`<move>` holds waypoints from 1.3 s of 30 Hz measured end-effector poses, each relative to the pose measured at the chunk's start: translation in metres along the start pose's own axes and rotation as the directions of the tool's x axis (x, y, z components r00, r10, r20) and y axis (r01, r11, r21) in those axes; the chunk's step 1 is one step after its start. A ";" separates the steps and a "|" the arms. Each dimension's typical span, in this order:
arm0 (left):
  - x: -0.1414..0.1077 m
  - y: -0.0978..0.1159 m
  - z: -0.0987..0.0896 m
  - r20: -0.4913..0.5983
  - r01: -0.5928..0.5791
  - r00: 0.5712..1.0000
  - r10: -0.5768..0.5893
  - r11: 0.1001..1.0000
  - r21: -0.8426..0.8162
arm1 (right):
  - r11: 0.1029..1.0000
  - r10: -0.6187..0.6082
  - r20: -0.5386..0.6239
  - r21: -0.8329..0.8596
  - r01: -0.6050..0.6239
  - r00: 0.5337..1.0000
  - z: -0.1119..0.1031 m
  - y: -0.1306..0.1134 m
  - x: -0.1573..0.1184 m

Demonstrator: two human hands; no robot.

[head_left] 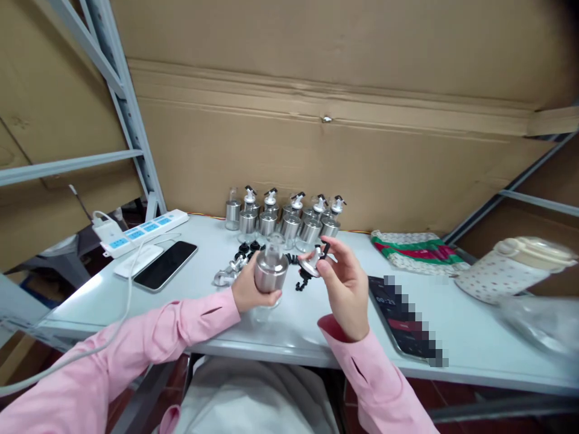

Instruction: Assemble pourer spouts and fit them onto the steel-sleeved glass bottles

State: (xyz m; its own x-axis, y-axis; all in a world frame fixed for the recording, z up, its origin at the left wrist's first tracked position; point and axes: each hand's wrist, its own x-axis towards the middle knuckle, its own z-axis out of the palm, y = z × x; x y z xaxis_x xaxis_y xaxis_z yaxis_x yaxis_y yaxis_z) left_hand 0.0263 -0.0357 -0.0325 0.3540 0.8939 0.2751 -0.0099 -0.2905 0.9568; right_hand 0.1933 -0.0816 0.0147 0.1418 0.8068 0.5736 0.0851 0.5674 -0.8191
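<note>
My left hand (248, 287) is wrapped round a glass bottle (271, 271) with a silver metal sleeve, its bare neck pointing up. Between the thumb and fingers of my right hand (346, 280) is a white pour spout (311, 265) with a black lever and a black stopper underneath. The spout is held to the right of the bottle's neck, apart from it. Behind my hands stand several similar bottles (289, 228) in rows, the front ones topped with white and black spouts. Loose black stoppers (244, 248) and white spout parts (225, 277) lie just beyond my left hand.
On the left are a black phone (166, 266), a white charger box (136, 261) and a power strip (145, 232) with a cable. To the right lie another phone (398, 316), a folded cloth (418, 252), a dotted container (502, 271) and a clear plastic bag (543, 319). Cardboard (362, 175) walls the back.
</note>
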 end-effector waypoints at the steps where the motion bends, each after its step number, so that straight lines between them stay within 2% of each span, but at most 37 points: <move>1: -0.003 -0.007 0.002 0.027 -0.010 1.000 0.010 1.000 0.009 | 1.000 -0.014 0.002 -0.014 0.014 1.000 0.000 -0.002 0.001; 4: -0.007 -0.020 0.004 0.118 -0.031 0.993 0.029 0.999 0.019 | 0.996 -0.085 0.000 0.009 0.085 0.996 0.003 -0.007 0.005; 9: -0.007 -0.026 0.006 0.207 -0.056 0.977 0.048 0.998 0.032 | 0.985 -0.169 0.047 -0.032 0.171 0.985 0.010 -0.010 0.013; 14: -0.005 -0.028 0.005 0.247 -0.047 0.968 0.035 0.998 0.042 | 0.981 -0.190 0.116 -0.017 0.193 0.975 0.015 -0.007 0.017; 18: -0.005 -0.026 0.004 0.270 -0.024 0.963 0.011 0.999 0.048 | 0.974 -0.227 0.119 -0.003 0.229 0.967 0.018 -0.004 0.021; 23: -0.004 -0.027 0.004 0.301 -0.047 0.953 0.037 0.999 0.025 | 0.958 -0.284 0.132 0.004 0.286 0.950 0.018 -0.002 0.024; 29: -0.002 -0.029 0.003 0.320 -0.041 0.947 0.030 0.999 0.028 | 0.947 -0.269 0.310 -0.085 0.309 0.912 0.015 -0.006 0.020; 34: -0.002 -0.031 0.003 0.339 -0.055 0.940 0.040 0.998 0.034 | 0.952 -0.249 0.353 -0.083 0.296 0.902 0.012 -0.007 0.021; 39: -0.002 -0.030 0.003 0.341 -0.073 0.938 0.056 0.997 0.036 | 0.962 -0.233 0.347 -0.053 0.267 0.908 0.010 -0.003 0.022</move>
State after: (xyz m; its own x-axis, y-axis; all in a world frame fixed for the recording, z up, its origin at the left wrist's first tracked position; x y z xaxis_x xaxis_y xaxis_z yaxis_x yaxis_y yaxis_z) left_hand 0.0282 -0.0296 -0.0618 0.6506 0.7060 0.2800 -0.0016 -0.3674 0.9301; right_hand 0.1859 -0.0642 0.0296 -0.2336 0.6579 0.7160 0.1717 0.7527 -0.6356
